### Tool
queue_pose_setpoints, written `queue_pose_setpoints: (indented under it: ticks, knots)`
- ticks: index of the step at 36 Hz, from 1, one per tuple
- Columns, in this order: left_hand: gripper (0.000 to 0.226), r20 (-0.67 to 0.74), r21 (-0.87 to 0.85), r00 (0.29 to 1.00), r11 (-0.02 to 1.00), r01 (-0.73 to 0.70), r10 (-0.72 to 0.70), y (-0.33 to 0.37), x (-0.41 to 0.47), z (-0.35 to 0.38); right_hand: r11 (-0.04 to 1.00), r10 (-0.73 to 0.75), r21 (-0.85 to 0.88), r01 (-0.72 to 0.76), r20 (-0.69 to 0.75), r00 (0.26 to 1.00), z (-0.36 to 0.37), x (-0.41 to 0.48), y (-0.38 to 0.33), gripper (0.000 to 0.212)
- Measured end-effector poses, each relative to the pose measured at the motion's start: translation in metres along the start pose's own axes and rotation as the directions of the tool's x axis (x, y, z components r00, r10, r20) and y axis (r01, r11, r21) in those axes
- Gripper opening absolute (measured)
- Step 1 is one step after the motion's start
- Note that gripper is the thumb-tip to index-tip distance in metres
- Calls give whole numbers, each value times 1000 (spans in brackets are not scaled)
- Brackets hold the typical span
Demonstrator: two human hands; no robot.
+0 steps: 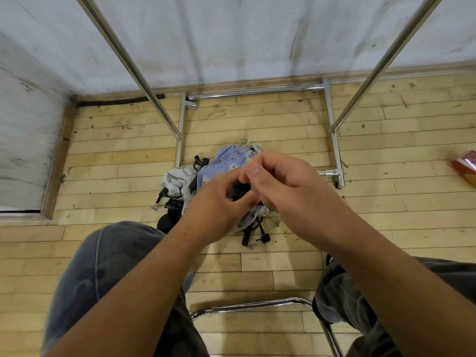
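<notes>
My left hand (219,202) and my right hand (286,186) meet in the middle of the view, above a heap on the floor. Between their curled fingers sits a small black object (238,190), mostly hidden; it looks like a clip. My right thumb and forefinger also pinch an edge of pale cloth. Below lies a pile of cloth (226,158), lilac and white with leaf prints, mixed with several black clip hangers (199,162).
A chrome clothes rack (180,130) stands over the pile on the wooden floor, its uprights rising left and right before a white wall. My knees in dark jeans flank a chrome chair edge (257,304). A red packet (465,164) lies at the far right.
</notes>
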State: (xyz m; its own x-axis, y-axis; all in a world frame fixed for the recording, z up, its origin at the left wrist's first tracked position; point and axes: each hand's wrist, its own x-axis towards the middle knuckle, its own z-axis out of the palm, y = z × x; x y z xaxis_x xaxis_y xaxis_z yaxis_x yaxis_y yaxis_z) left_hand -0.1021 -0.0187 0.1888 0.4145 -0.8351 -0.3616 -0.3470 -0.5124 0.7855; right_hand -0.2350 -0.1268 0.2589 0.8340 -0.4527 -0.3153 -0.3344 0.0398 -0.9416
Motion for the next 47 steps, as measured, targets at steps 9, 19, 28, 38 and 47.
queue_pose_setpoints:
  ticks: [9, 19, 28, 38, 47]
  knots:
    - [40, -57, 2, 994, 996, 91, -91, -2, 4, -5, 999, 20, 36, -20, 1, 1000, -3, 7, 6, 22]
    - [49, 58, -39, 976, 976, 215, -212, -15, 6, -4, 983, 2, 183, 19, -117, 993, -11, 8, 8, 25]
    - [85, 264, -211, 910, 902, 377, -319, -10, 4, 2, 960, 2, 278, 31, -117, 993, -15, 10, 7, 24]
    - [25, 94, -485, 867, 738, 469, -489, -6, 14, -4, 958, -6, 287, 26, -70, 997, -13, 7, 5, 25]
    - [23, -86, -171, 911, 906, 386, -404, -19, 11, -8, 947, -46, 316, 59, -49, 998, -9, 5, 4, 26]
